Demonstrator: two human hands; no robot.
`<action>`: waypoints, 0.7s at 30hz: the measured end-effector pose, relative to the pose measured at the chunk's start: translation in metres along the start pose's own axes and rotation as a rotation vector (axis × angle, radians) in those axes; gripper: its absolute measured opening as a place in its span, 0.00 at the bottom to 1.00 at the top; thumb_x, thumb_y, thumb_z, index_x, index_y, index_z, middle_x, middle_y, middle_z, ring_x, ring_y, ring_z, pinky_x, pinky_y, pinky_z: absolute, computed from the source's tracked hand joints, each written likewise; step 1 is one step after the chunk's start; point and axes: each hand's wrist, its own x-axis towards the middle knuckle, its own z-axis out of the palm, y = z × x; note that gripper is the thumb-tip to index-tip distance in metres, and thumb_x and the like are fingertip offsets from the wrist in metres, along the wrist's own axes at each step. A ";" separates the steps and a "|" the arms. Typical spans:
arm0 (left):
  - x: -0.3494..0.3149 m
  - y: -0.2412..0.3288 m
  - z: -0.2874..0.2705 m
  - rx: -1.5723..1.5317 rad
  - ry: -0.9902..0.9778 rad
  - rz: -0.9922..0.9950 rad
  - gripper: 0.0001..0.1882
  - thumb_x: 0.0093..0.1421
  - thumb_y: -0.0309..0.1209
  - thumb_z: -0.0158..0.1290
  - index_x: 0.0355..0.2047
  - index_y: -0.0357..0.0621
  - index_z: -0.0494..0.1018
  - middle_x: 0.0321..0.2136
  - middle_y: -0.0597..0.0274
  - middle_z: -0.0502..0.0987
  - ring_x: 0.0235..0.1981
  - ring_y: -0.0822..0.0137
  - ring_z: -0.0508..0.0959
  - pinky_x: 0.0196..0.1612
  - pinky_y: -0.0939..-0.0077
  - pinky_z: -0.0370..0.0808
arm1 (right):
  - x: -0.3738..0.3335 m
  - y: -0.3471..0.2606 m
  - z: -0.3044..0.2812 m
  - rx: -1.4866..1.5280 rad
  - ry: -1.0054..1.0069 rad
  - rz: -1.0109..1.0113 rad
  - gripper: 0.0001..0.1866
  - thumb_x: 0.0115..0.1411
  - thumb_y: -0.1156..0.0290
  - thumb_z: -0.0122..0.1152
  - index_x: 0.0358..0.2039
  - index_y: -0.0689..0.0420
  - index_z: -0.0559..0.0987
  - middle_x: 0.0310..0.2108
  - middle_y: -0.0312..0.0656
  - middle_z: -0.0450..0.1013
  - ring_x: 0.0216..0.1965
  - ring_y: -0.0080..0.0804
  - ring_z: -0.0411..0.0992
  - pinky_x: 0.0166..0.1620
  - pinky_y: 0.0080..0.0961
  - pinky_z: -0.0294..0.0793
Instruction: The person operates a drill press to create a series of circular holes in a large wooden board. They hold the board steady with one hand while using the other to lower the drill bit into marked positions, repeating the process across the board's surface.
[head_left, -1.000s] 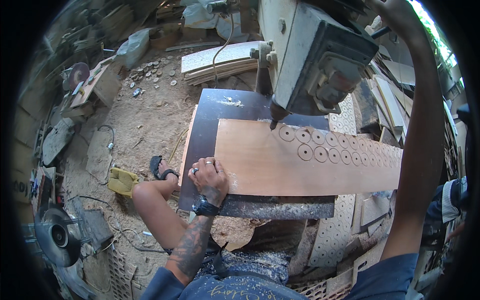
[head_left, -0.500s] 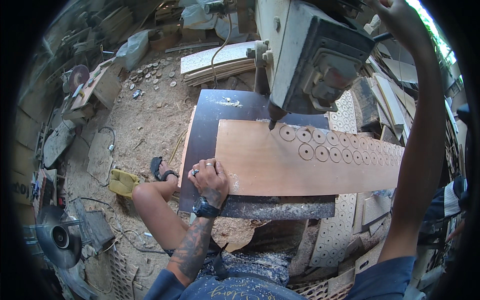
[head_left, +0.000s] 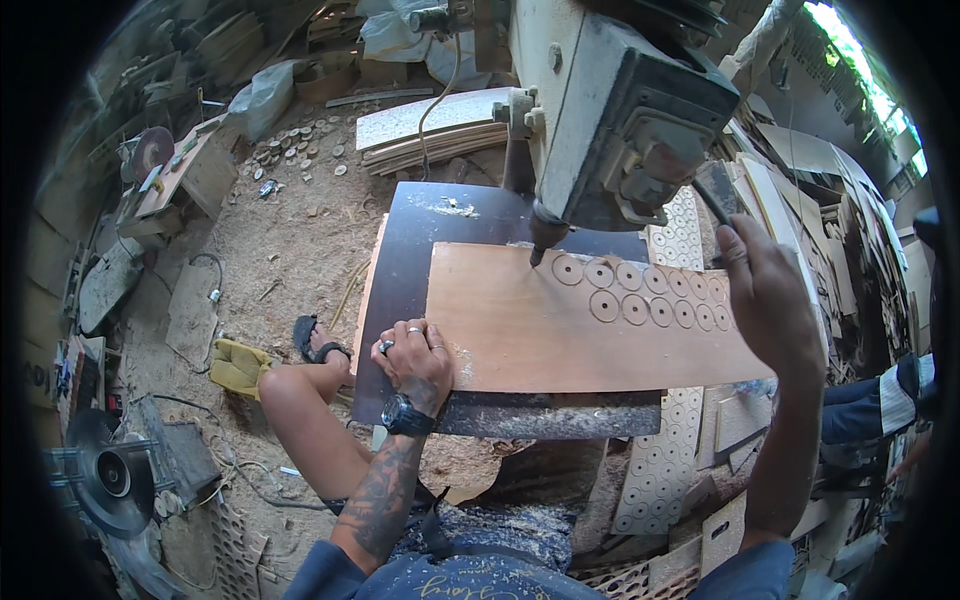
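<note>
A plywood board (head_left: 500,330) lies on the dark table panel (head_left: 410,230) under a drill press (head_left: 590,110). Two rows of ring-shaped cuts with centre holes run along the board's right part. My left hand (head_left: 412,355) has curled fingers gripping the board's lower left edge. With fingers wrapped around it, my right hand (head_left: 768,290) holds the press's feed lever (head_left: 711,203), right of the machine head. The drill chuck (head_left: 547,228) points down at the board's upper edge, left of the rings, its tip close to or on the wood; contact cannot be made out.
Behind the press lies a stack of boards (head_left: 430,125). A strip with ring cuts (head_left: 655,460) sits below the table. Round discs (head_left: 300,145) litter the sawdust floor. A fan (head_left: 112,475) stands at left, and scrap boards (head_left: 800,220) pile up at right.
My right hand has come down from the upper right, swinging the feed lever downward. The left hand stays on the board; the whole view shifts slightly.
</note>
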 end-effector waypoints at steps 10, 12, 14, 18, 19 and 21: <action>0.000 -0.001 0.000 0.048 0.000 0.009 0.07 0.62 0.34 0.52 0.35 0.46 0.77 0.35 0.62 0.77 0.43 0.57 0.74 0.54 0.54 0.61 | 0.028 0.012 0.020 0.616 -0.417 0.290 0.24 0.70 0.55 0.51 0.22 0.60 0.74 0.10 0.31 0.62 0.06 0.16 0.56 0.11 0.18 0.53; 0.000 -0.001 0.000 0.051 -0.013 -0.003 0.07 0.62 0.34 0.52 0.34 0.47 0.77 0.35 0.62 0.76 0.43 0.57 0.74 0.54 0.54 0.61 | 0.029 0.018 0.032 0.502 -0.301 0.304 0.26 0.69 0.54 0.54 0.20 0.60 0.75 0.10 0.30 0.62 0.10 0.17 0.57 0.15 0.22 0.55; 0.000 0.000 0.001 0.047 -0.015 -0.009 0.07 0.62 0.34 0.52 0.34 0.47 0.76 0.35 0.62 0.76 0.43 0.57 0.74 0.54 0.54 0.61 | 0.026 0.023 0.045 0.487 -0.226 0.293 0.26 0.67 0.53 0.56 0.19 0.60 0.76 0.10 0.29 0.61 0.12 0.17 0.58 0.17 0.23 0.55; 0.001 0.000 0.000 0.058 0.002 -0.006 0.06 0.62 0.33 0.52 0.34 0.47 0.76 0.34 0.62 0.76 0.42 0.57 0.74 0.54 0.55 0.61 | 0.019 0.028 0.073 0.578 -0.109 0.261 0.26 0.66 0.53 0.57 0.18 0.60 0.76 0.11 0.29 0.61 0.13 0.17 0.58 0.18 0.23 0.54; 0.001 0.000 0.001 0.063 0.010 -0.001 0.06 0.62 0.33 0.52 0.34 0.47 0.76 0.34 0.62 0.76 0.42 0.57 0.74 0.54 0.55 0.61 | 0.019 0.029 0.082 0.603 -0.083 0.256 0.26 0.66 0.53 0.57 0.18 0.61 0.76 0.11 0.29 0.61 0.13 0.18 0.58 0.18 0.24 0.55; 0.001 0.001 0.001 0.068 -0.005 -0.013 0.06 0.61 0.33 0.52 0.34 0.47 0.76 0.34 0.62 0.76 0.42 0.57 0.74 0.54 0.55 0.61 | 0.019 0.032 0.099 0.574 0.003 0.172 0.25 0.66 0.54 0.57 0.19 0.62 0.76 0.11 0.31 0.62 0.15 0.19 0.59 0.20 0.25 0.57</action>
